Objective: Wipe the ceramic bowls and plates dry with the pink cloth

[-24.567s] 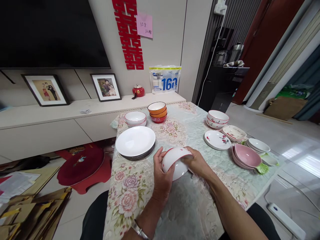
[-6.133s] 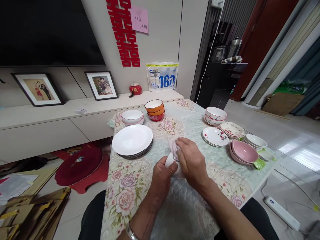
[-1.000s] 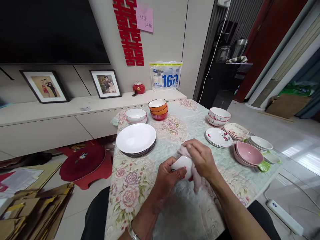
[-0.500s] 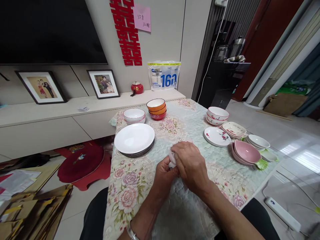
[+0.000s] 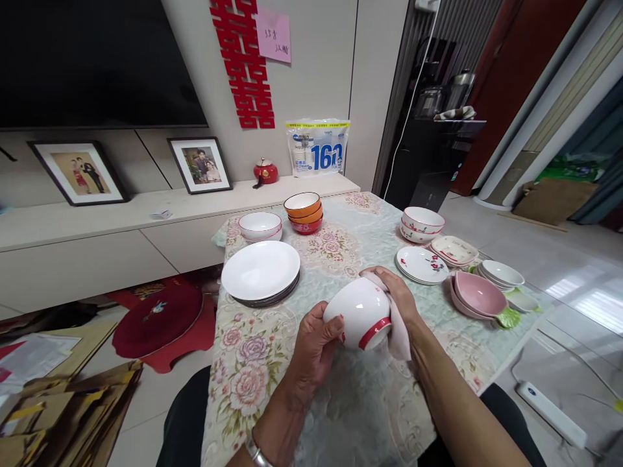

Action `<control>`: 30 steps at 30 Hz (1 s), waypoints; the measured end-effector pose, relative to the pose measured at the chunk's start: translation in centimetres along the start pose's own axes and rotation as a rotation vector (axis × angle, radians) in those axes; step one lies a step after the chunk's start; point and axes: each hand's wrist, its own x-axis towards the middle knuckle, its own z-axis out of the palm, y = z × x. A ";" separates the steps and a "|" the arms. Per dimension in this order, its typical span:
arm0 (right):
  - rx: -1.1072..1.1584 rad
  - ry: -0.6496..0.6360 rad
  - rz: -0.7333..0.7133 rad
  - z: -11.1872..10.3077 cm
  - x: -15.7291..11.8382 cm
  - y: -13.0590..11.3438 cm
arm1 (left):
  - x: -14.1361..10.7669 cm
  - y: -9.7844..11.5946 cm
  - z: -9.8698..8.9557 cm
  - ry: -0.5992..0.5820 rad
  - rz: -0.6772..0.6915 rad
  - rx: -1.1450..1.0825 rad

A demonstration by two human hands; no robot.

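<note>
Between the left hand (image 5: 314, 338) and the right hand (image 5: 399, 297), a glossy white ceramic bowl (image 5: 355, 310) with a red-banded foot tilts over the bench (image 5: 256, 360), which wears a floral, pale green cloth cover. The left fingers clamp its wall, thumb outside; the right fingers, tips partly hidden, hold a soft pale pink cloth (image 5: 400, 337) against the opposite side. For what looks like wiping, a firm left grip, even pressure and small turns should serve, well clear of the round white plates (image 5: 260, 269) left of the fingers.
</note>
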 end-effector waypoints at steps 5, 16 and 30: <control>0.013 -0.030 0.041 -0.6 -0.1 -0.7 | 0.0 0.6 -0.3 -0.106 -0.043 0.084; -0.360 -0.086 -0.260 0.7 -2.0 -1.7 | -0.1 0.8 -1.3 -0.104 -0.026 0.302; -0.355 -0.008 -0.263 1.8 -2.1 -1.6 | -0.3 0.5 -0.1 -0.024 0.006 0.244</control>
